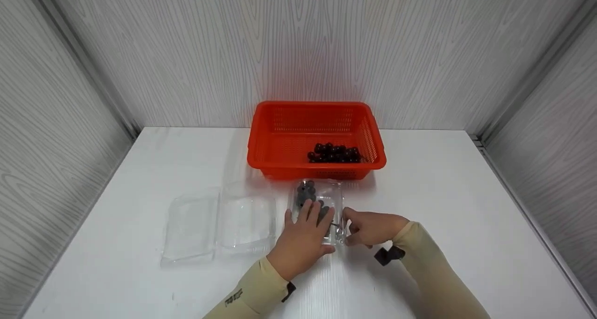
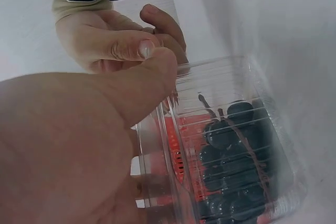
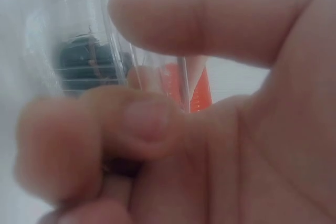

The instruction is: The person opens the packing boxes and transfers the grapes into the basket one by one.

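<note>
A clear plastic clamshell box [image 1: 332, 193] with dark grapes [image 2: 226, 156] inside stands in front of the red basket in the head view. My left hand [image 1: 301, 244] lies across its top, fingers spread and fairly straight. At the box's right edge, near the front corner, my right hand [image 1: 373, 226] holds the rim with curled fingers. The right wrist view shows one finger [image 3: 168, 19] stretched across the rim and the others bent below it. The left thumb [image 2: 152, 72] and right hand come close together at that corner. Part of the grapes is hidden under the left hand.
The red basket [image 1: 317, 174] at the back holds another bunch of dark grapes [image 1: 333, 153]. Further clear plastic containers [image 1: 191, 228] lie on the white table [image 1: 447, 179] to the left. Pale wood-grain walls [image 1: 303, 39] close in the back and sides.
</note>
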`<action>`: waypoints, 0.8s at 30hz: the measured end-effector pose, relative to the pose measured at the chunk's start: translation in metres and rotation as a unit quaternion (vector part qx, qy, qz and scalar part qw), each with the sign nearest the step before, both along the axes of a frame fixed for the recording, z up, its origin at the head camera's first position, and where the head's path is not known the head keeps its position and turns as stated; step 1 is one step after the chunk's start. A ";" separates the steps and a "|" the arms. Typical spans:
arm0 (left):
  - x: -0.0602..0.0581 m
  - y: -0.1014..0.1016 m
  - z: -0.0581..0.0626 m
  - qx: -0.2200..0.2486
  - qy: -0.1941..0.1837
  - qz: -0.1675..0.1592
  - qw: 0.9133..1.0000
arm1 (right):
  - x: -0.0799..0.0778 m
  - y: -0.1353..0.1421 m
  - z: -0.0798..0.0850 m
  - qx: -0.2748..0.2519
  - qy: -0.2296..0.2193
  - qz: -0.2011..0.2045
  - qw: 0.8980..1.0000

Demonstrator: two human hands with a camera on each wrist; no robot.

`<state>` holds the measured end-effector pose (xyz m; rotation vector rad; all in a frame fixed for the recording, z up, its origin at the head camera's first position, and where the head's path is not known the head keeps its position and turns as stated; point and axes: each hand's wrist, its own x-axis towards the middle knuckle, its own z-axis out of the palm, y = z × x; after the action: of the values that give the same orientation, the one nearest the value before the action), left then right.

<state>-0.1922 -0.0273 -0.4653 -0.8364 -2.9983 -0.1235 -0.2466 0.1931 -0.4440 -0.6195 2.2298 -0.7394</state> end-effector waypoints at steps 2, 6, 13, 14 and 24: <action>-0.001 -0.002 0.001 -0.002 0.001 0.001 1.000 | 0.000 -0.003 0.000 0.003 0.002 -0.005 1.000; -0.002 -0.002 0.000 0.004 -0.003 -0.008 1.000 | 0.003 -0.004 0.001 0.008 0.000 -0.015 1.000; -0.002 -0.005 0.002 0.014 0.001 -0.002 1.000 | 0.000 -0.006 0.002 0.013 0.009 -0.012 1.000; -0.002 -0.006 0.003 0.015 0.003 0.000 1.000 | 0.000 -0.006 0.002 0.013 0.008 -0.011 1.000; -0.002 -0.011 0.006 0.072 -0.024 0.018 0.997 | -0.001 -0.005 -0.001 0.002 0.005 0.002 1.000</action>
<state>-0.1945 -0.0378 -0.4593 -0.7741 -3.0012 -0.3600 -0.2477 0.1881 -0.4452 -0.6254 2.2381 -0.7308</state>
